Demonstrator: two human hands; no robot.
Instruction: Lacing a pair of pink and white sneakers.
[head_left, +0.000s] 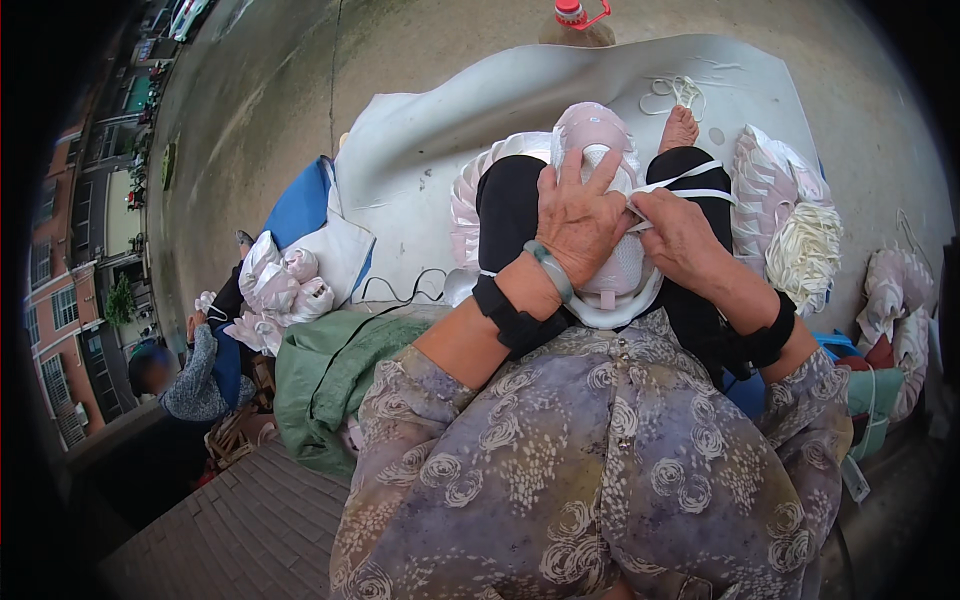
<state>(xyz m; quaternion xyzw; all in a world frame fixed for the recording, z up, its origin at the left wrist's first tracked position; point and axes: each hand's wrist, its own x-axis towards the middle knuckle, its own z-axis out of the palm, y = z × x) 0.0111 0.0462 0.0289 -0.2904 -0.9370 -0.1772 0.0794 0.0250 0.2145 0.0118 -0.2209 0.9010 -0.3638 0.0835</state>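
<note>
A pale pink and white shoe upper [590, 122] lies across my lap between my black-trousered knees, its toe pointing away from me. My left hand [582, 228] rests flat over its middle with the fingers spread. Just to the right, my right hand [686, 242] pinches a flat white shoelace [700, 193] between thumb and forefinger at the upper's right side. Part of the lace loops out over my right knee. The lacing under my left hand is hidden.
A white sheet [400, 150] covers the ground ahead. Bundled shoe uppers [762, 190] and a hank of cream laces [803, 245] lie right. More bundled uppers [285, 285], a green sack [325, 375] and another person [205, 370] are left. A red-capped bottle [577, 25] stands beyond.
</note>
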